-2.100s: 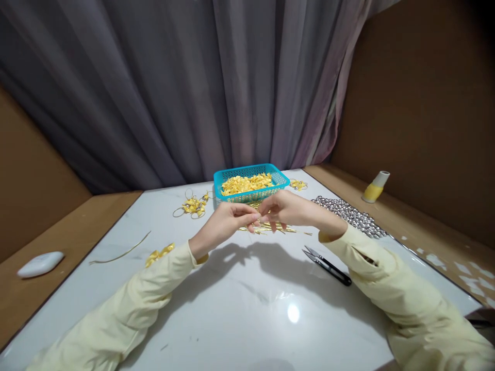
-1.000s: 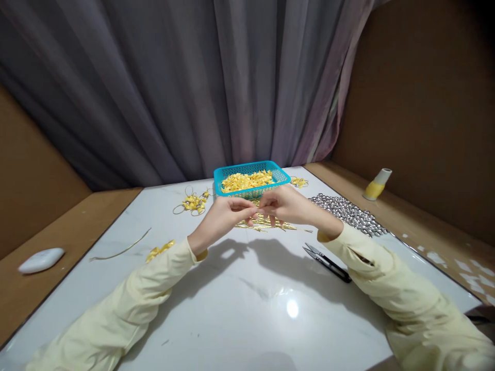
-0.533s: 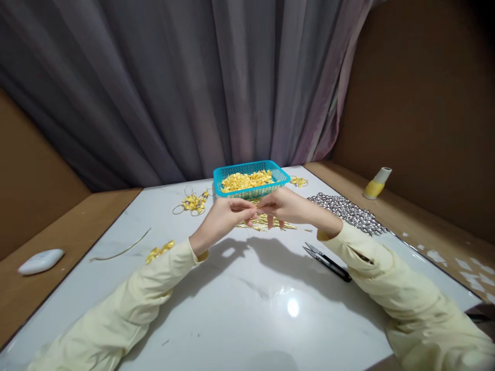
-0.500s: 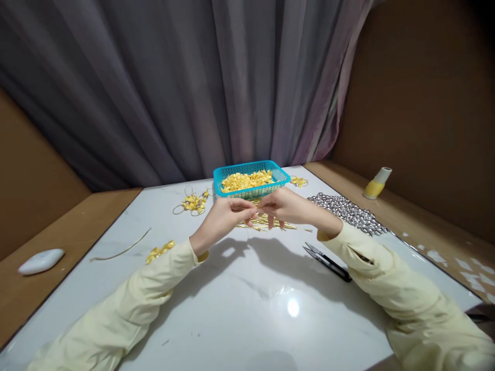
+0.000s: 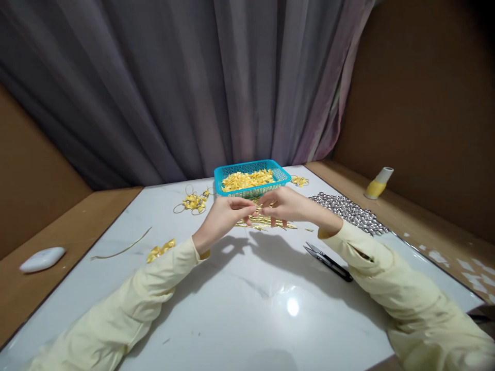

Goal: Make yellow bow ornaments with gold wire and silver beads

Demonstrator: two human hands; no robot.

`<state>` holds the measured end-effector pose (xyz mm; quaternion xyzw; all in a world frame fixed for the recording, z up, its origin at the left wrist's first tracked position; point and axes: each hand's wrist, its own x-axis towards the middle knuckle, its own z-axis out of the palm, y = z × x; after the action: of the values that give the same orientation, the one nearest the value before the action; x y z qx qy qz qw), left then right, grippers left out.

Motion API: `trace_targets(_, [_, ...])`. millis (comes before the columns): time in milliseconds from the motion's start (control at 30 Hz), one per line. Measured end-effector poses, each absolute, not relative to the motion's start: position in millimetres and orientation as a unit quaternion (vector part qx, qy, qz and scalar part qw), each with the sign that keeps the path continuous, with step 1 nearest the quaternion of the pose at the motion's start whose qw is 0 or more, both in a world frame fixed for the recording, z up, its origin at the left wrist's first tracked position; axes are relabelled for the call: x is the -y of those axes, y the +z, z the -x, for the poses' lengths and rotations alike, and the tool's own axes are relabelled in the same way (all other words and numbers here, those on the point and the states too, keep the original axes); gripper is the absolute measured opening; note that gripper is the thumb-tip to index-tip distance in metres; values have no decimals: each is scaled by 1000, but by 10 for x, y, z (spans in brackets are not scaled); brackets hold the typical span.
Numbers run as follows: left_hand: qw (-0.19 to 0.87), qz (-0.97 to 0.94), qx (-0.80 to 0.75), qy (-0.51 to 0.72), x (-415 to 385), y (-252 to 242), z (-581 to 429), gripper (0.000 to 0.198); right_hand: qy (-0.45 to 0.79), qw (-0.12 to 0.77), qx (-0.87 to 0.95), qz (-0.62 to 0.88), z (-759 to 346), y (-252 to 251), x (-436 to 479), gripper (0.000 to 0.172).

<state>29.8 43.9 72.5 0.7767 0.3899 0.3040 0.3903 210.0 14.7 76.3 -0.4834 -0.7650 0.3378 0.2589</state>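
Observation:
My left hand and my right hand meet fingertip to fingertip above the white table. Both pinch a small thing between them, too small to name. Just below the hands lies a bundle of thin gold strips. Behind them stands a blue basket full of small yellow pieces. Both arms wear pale yellow sleeves.
Black thread snips lie right of the hands. A heap of silver beads spreads at the right. Yellow bows with loops lie left of the basket, more yellow bits and a gold strip nearer. A white device and a yellow-white spool sit on the wooden ledges.
Both hands stay pinched together in nearly the same place; the fingers shift slightly. Nothing else on the table has moved.

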Motion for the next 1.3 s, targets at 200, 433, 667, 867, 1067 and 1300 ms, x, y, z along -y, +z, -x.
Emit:
trace_targets(200, [392, -778, -382, 307, -447, 693, -294, 16, 403, 271, 742, 462, -2059, 753, -151, 20])
trace_targets(433, [337, -777, -395, 356, -381, 687, -320, 18, 486, 322, 663, 470, -2026, 730, -190, 17])
trace_targets(667, [311, -787, -412, 337, -392, 718, -308, 19, 412, 335, 688, 495, -1998, 675, -202, 19])
trace_targets(867, [347, -785, -404, 317, -405, 731, -310, 19, 401, 318, 716, 476, -2059, 730, -164, 20])
trace_targets(1067, [379, -780, -402, 293, -387, 753, -323, 17, 430, 320, 705, 463, -2068, 749, -156, 18])
trace_targets(1300, [446, -778, -376, 236, -348, 723, -272, 18, 364, 331, 725, 481, -2028, 575, 35, 24])
